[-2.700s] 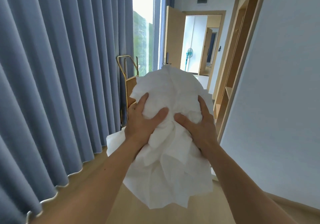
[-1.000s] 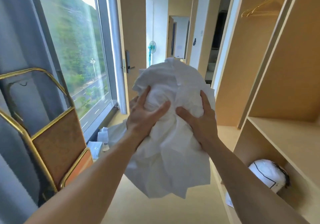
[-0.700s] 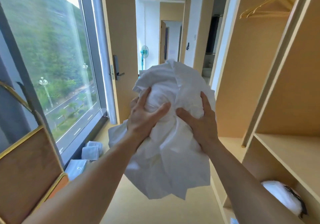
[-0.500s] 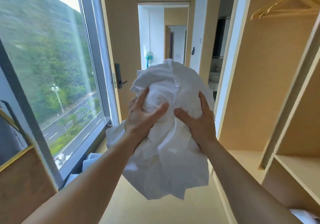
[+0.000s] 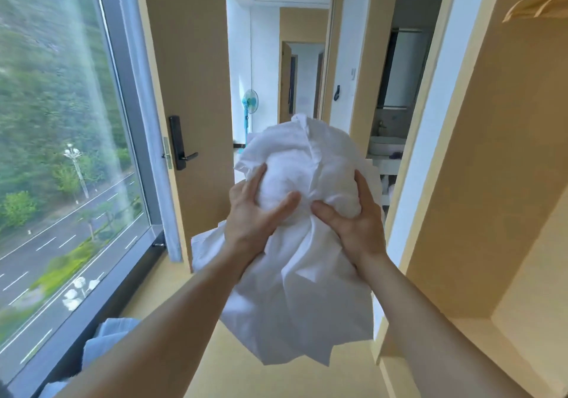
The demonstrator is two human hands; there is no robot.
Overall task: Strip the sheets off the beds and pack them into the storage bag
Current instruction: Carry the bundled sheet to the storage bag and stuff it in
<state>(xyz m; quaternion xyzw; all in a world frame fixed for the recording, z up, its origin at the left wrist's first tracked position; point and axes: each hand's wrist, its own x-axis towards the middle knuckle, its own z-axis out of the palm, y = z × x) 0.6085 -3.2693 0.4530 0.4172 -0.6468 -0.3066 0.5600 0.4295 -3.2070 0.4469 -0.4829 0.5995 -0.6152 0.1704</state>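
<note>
A crumpled white bed sheet (image 5: 301,268) is bunched into a ball held up at chest height in front of me. My left hand (image 5: 255,216) grips its left side with thumb and fingers curled into the cloth. My right hand (image 5: 353,222) grips the right side the same way. Loose folds hang down below both wrists. No storage bag and no bed are in view.
A tall window (image 5: 55,152) runs along the left. An open wooden door (image 5: 190,96) with a black handle leads to a corridor holding a standing fan (image 5: 249,105). An open wardrobe (image 5: 504,182) is on the right. White folded cloth (image 5: 107,336) lies on the floor by the window.
I have walked forward past the curtain and the gold luggage cart toward the open door. Both hands keep the same hold on the sheet bundle.
</note>
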